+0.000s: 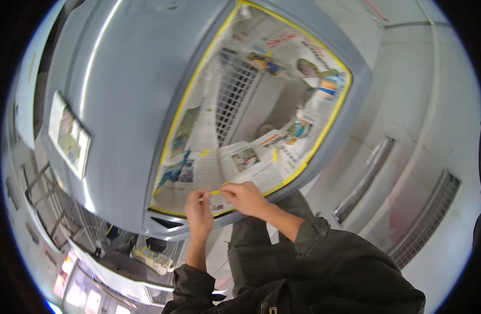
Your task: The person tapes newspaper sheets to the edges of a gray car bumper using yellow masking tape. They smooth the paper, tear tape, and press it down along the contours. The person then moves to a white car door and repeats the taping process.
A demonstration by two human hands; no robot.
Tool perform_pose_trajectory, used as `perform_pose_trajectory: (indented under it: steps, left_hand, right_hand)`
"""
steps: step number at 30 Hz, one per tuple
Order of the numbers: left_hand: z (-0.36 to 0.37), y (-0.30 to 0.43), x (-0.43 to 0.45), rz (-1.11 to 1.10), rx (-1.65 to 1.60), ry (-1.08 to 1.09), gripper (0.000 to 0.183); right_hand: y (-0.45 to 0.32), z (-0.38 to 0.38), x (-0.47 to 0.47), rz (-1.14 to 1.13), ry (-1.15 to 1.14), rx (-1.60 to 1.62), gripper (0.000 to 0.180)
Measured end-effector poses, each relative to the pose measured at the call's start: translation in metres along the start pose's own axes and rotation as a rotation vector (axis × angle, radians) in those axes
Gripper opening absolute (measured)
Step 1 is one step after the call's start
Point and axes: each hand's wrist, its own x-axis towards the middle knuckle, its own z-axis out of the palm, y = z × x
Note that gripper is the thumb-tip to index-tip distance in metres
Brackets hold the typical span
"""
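Note:
A strip of yellow masking tape [215, 192] is stretched between my two hands, above the lower edge of a window opening in a grey car body. My left hand [198, 208] pinches the strip's left end, and my right hand [242, 196] grips it at the right with bent fingers. Newspaper sheets [248, 159] line the opening, edged all round with yellow tape. Through a gap in the paper a slatted grille [234, 94] shows. The grey body panel [134, 78] spreads to the left of the opening.
A folded newspaper or magazine [69, 135] lies on the panel at the left. Long floor grates [427, 219] run along the right. Metal stands [44, 188] and plastic-wrapped items [152, 255] are at the lower left, beyond the car's edge. My legs are close below the opening.

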Motion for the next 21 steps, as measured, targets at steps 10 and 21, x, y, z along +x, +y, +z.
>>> perform_pose_trajectory:
  steps: [10,21]
  left_hand:
    - [0.021,0.038,-0.006,0.053,-0.246,0.381,0.016]
    - [0.020,0.022,-0.021,-0.330,-0.513,0.188,0.022]
  right_hand:
    - [-0.025,-0.025,-0.003,0.573,0.002,1.083,0.024]
    - [-0.013,-0.015,0.017,0.245,-0.138,0.682,0.044]
